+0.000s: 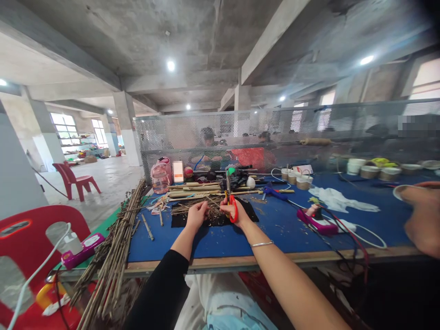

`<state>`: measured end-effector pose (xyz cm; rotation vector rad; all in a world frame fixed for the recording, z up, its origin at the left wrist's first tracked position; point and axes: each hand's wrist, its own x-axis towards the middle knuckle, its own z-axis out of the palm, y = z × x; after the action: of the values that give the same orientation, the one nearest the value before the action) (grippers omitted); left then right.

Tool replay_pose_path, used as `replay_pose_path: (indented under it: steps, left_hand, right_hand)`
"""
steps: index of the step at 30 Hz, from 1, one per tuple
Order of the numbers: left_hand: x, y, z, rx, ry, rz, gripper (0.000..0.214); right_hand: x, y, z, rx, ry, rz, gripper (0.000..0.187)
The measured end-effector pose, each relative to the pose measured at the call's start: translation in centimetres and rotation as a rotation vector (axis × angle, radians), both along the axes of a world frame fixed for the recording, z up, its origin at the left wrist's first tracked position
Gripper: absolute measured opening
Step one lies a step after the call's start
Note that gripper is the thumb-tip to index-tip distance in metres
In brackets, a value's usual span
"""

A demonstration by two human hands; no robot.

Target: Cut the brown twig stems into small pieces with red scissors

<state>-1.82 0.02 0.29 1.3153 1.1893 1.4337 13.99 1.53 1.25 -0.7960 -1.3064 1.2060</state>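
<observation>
My left hand (197, 215) is closed, its fingertips pinched on a thin dry twig that is partly lost among the brown pieces around it. In my right hand (240, 214) are scissors (234, 209) with red-orange handles, their blades pointing up and away from me. Both hands are close together over a black mat (178, 222) on the blue tabletop. Thin twigs (182, 208) and small brown scraps cover much of that mat. The right fingertips are near the scraps; whether they also pinch something I cannot tell.
A long bundle of dry sticks (115, 261) overhangs the table's left edge. Behind the mat lie bamboo rods (195, 187) and a white ball (250, 183). A blue glue gun (275, 193) and a purple power strip (318, 223) with cables are rightward. Another person's hand (426, 220) holds a cup.
</observation>
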Motion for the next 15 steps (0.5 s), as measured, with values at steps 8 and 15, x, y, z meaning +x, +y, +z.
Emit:
replay_pose_path:
  steps: [8, 15]
  left_hand:
    - [0.9, 0.5, 0.3, -0.087, -0.369, -0.094, 0.035]
    - [0.1, 1.0, 1.4, -0.048, -0.37, -0.021, 0.028]
  right_hand:
    - [-1.3, -0.7, -0.4, 0.043, -0.286, 0.037, 0.032]
    - [-1.1, 0.1, -1.0, 0.037, -0.378, -0.138, 0.04]
